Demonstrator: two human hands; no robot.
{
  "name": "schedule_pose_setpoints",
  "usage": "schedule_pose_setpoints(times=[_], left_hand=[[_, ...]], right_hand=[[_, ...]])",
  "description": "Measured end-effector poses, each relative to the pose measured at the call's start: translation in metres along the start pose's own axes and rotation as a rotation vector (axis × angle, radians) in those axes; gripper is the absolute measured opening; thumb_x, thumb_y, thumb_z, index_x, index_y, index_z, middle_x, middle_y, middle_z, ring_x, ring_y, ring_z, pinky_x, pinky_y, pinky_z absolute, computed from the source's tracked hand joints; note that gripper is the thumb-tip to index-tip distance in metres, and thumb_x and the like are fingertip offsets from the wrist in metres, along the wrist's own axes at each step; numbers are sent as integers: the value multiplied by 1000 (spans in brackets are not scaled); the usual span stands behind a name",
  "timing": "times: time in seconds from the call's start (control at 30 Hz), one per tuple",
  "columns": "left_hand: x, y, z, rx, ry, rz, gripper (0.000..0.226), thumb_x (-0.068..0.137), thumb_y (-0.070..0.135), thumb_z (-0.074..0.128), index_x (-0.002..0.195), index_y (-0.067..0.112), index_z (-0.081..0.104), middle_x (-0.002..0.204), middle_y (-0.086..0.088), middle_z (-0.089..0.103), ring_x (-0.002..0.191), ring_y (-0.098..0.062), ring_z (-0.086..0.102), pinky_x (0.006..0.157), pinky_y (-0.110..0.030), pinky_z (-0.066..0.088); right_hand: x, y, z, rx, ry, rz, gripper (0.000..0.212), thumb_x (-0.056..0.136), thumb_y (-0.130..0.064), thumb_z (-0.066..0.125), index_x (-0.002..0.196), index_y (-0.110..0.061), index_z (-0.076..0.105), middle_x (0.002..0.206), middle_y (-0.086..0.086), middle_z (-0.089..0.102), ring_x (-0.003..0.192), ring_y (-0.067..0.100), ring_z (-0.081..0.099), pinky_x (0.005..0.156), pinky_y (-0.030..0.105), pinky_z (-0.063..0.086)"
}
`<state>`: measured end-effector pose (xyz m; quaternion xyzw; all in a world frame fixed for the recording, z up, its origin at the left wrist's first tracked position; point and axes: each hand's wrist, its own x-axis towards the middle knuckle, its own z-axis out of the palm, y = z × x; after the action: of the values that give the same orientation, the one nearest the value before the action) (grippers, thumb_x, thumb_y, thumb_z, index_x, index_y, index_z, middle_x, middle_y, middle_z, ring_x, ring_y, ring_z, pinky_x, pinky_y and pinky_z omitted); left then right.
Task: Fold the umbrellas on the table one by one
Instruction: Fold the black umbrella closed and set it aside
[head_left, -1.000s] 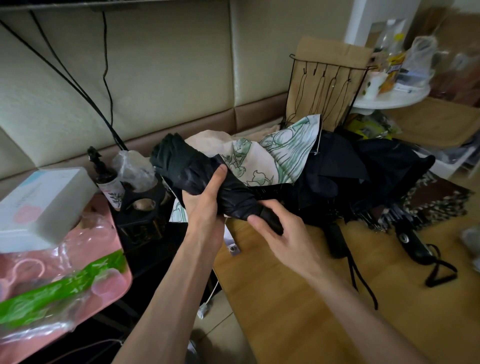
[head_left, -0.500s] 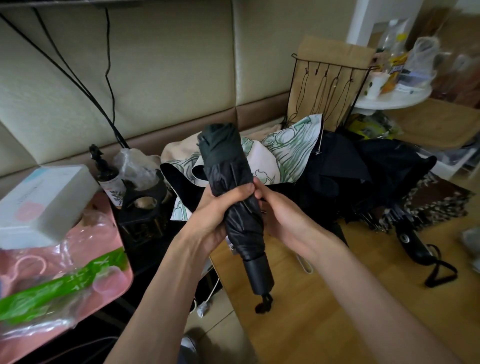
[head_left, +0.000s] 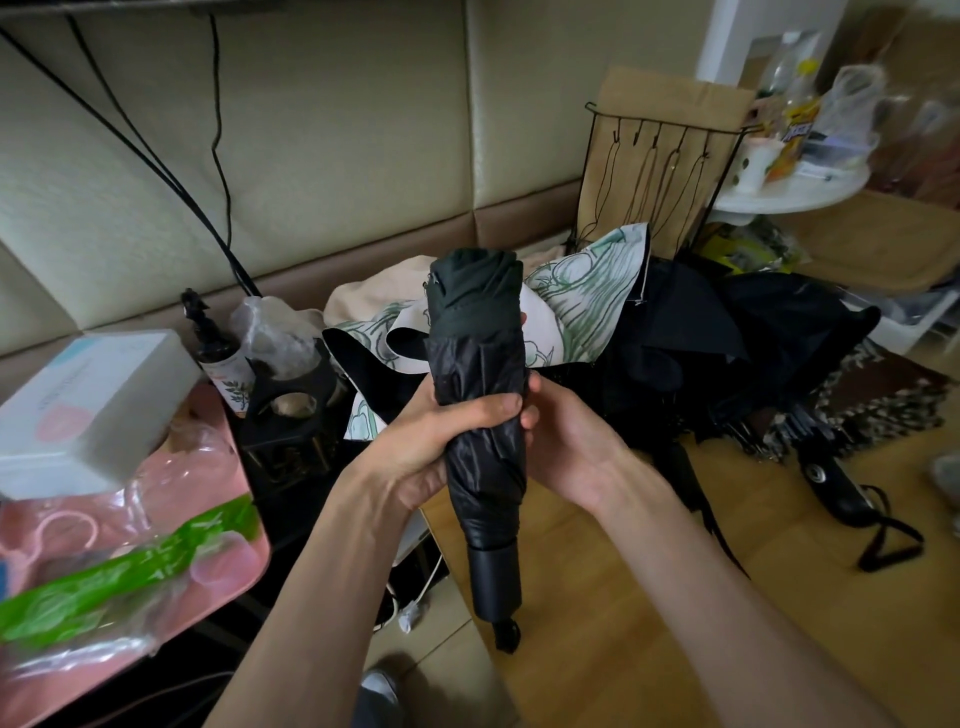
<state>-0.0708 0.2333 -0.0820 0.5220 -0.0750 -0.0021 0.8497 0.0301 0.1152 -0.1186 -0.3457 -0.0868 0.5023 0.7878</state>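
A collapsed black umbrella (head_left: 480, 358) stands nearly upright in front of me, handle down over the edge of the wooden table (head_left: 649, 623). My left hand (head_left: 431, 441) grips its rolled canopy around the middle, thumb across the front. On the right side of the canopy, my right hand (head_left: 566, 436) holds it, its fingers mostly hidden behind the fabric. Behind lie a white umbrella with green print (head_left: 587, 306) and a heap of unfolded black umbrellas (head_left: 727, 353). One more black umbrella handle (head_left: 831, 483) with a wrist strap lies at the right.
A pink tray (head_left: 223, 561) with a white box (head_left: 88, 405) and plastic bags sits at the left. A dark bottle (head_left: 218, 353) and a black holder (head_left: 291, 415) stand beside it. A wire rack (head_left: 660, 171) and a round white side table (head_left: 795, 187) are behind.
The umbrella swung from lying slanted to upright, handle down. My right hand left the handle and came up to the canopy beside my left hand.
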Motion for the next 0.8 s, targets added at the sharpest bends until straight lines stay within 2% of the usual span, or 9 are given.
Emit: schedule_pose_setpoints(times=[0.07,0.13,0.2,0.33,0.43,0.5,0.57,0.67,0.8], left_hand=[[-1,1,0,9,-25,14,40,77,11,87,114,23,79,104,-11,67,79,-21,65,72,-36,59],[-1,2,-1,19,-33,32,42,77,13,90,116,19,77,107,-10,67,80,-21,65,70,-36,57],[-2,4,-1,35,-21,19,43,76,16,92,114,15,74,106,-9,68,80,-21,65,68,-35,57],[-4,8,-4,68,90,-9,25,75,10,88,97,16,78,83,-11,67,73,-24,67,66,-33,60],[-4,8,-4,48,186,2,21,81,3,73,92,18,83,79,-12,68,71,-23,68,64,-31,60],[-3,8,-6,34,219,-2,21,78,5,77,95,17,83,81,-11,69,72,-22,68,64,-31,60],[-3,8,-10,4,221,-25,40,71,12,83,111,11,79,83,-11,69,74,-22,68,65,-32,60],[-2,3,-16,-95,194,-80,94,62,20,97,143,0,56,84,-6,66,75,-19,66,67,-34,60],[0,0,-19,-263,81,-70,95,63,22,98,144,8,50,82,1,60,75,-14,63,66,-33,58]], right_hand=[[-6,-3,2,-72,4,-63,51,91,-23,76,136,-1,65,127,19,56,111,33,48,83,28,39],[-11,-5,3,-149,74,-138,24,102,-9,62,123,-4,71,112,18,65,90,30,55,63,25,51],[-17,-9,6,-203,175,-234,24,97,0,64,118,-5,73,103,21,70,74,26,62,53,27,56],[-23,-17,8,-239,276,-410,48,82,-3,76,129,-11,69,105,20,77,81,18,77,77,24,62],[-29,-23,9,-224,344,-457,40,92,4,72,131,-3,67,110,18,79,94,22,79,85,23,62],[-34,-24,10,-257,362,-481,36,90,2,75,126,0,70,111,17,79,100,26,79,88,24,62],[-39,-24,10,-286,400,-524,31,88,1,78,119,1,74,107,16,80,100,28,79,88,25,62],[-46,-26,7,-287,487,-585,28,85,0,81,112,-1,77,104,16,80,98,27,79,86,24,62],[-51,-27,-3,-291,473,-575,26,86,0,81,108,-14,83,95,11,79,88,22,76,88,28,62]])
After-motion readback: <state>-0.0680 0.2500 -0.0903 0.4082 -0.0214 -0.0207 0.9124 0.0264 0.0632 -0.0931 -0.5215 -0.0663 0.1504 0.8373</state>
